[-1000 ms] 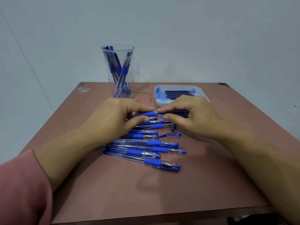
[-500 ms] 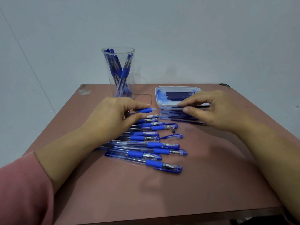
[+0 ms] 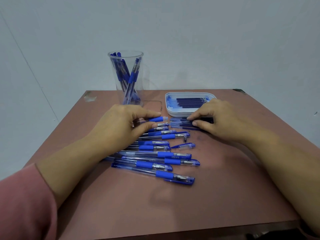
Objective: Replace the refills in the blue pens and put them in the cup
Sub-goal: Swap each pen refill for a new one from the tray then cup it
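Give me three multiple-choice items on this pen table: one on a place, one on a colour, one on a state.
1. Where does the white tray sit relative to the clear cup?
A. To its right
B. To its left
C. Under it

2. What colour are the grips of the pens lying on the table?
A. Red
B. Blue
C. Green

3. What is the left hand doing?
A. Lying flat on the table
B. Lifting the cup
C. Gripping a pen

Answers:
1 A: the tray is at the back right and the cup at the back left.
2 B: every grip that shows is blue.
3 C: its thumb and fingers are curled round the pen's barrel.
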Tool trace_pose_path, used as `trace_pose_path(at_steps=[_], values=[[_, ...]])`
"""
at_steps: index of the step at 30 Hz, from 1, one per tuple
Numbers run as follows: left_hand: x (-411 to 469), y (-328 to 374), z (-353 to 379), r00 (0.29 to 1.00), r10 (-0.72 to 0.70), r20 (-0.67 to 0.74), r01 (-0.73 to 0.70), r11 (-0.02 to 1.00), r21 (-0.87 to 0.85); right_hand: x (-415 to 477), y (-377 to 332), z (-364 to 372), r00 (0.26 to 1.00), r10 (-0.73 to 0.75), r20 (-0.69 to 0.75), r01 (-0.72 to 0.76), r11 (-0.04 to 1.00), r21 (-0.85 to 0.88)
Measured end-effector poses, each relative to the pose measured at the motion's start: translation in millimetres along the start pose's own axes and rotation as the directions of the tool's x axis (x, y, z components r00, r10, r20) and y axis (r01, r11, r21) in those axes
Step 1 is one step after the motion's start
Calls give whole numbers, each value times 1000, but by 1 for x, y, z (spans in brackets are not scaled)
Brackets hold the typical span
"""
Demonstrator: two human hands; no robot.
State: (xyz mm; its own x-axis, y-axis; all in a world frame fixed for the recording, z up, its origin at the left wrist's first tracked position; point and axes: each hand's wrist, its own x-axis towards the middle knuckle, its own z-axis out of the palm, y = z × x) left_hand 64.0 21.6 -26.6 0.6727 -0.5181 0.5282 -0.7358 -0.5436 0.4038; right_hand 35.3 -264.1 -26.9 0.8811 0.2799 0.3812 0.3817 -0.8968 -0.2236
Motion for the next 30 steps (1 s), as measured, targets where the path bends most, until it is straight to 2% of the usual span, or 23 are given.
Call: trace_pose_path(at_steps=[6, 11, 15, 20, 26, 30], values=[[0, -1, 0, 1000, 8, 2, -8, 1000, 3, 1, 0, -1, 1000, -10, -4, 10, 1000, -11], [0, -1, -1, 1000, 28, -1, -28, 1000, 0, 9, -4, -17, 996, 13, -87, -10, 999, 40], [0, -2, -1, 999, 38, -2, -38, 999, 7, 31, -1, -30, 993, 92, 73, -92, 996, -1], [1, -4, -4, 1000, 28, 8, -28, 1000, 7, 59, 13, -23, 942, 213, 258, -211, 977, -37], [1, -3, -4, 1000, 20, 18, -20, 1000, -1, 68, 23, -14, 931, 232, 281, -252, 967, 37], [1, -4, -3, 1000, 23, 21, -23, 1000, 2, 70, 24, -13, 926, 236, 293, -247, 969, -3]])
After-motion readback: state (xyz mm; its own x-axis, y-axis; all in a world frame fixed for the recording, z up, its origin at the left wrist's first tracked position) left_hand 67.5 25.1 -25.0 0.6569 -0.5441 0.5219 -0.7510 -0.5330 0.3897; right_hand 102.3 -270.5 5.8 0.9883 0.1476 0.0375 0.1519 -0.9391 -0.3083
